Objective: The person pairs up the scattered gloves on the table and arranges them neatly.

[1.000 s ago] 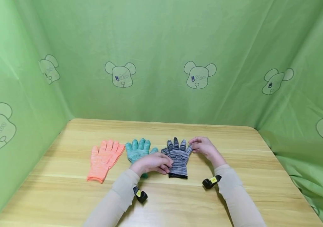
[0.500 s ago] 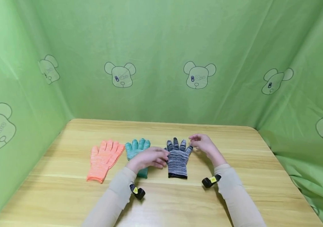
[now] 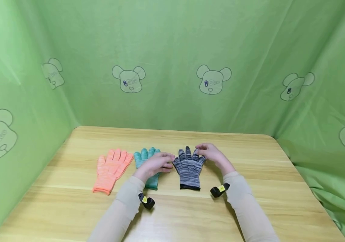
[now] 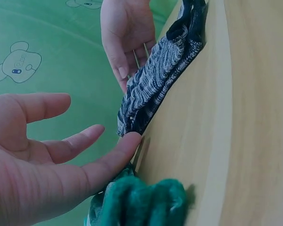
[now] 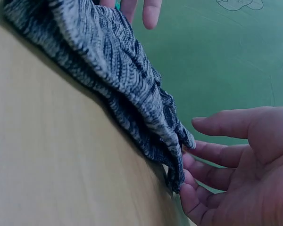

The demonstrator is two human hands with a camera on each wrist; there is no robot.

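A grey-and-black striped knit glove point(image 3: 189, 173) lies flat with its fingers spread and its dark cuff toward me. My left hand point(image 3: 157, 163) hovers over the teal glove point(image 3: 152, 183), hiding part of it; its fingers are loosely extended and reach the striped glove's left finger. In the left wrist view, the thumb and fingers of that hand stand apart with nothing between them. At the striped glove's upper right is my right hand point(image 3: 213, 153), fingers relaxed. The right wrist view shows its fingertips touching the ends of the glove's fingers point(image 5: 177, 181).
An orange glove point(image 3: 111, 171) lies left of the teal one, cuff toward me. All rest on a wooden table point(image 3: 178, 215), enclosed by green curtains point(image 3: 172, 40) with printed bear heads. Each sleeved wrist carries a small black camera.
My left hand has drawn leftward off the striped glove's side, uncovering its left finger. My right hand has shifted slightly left, over the tips of the glove's right-hand fingers.
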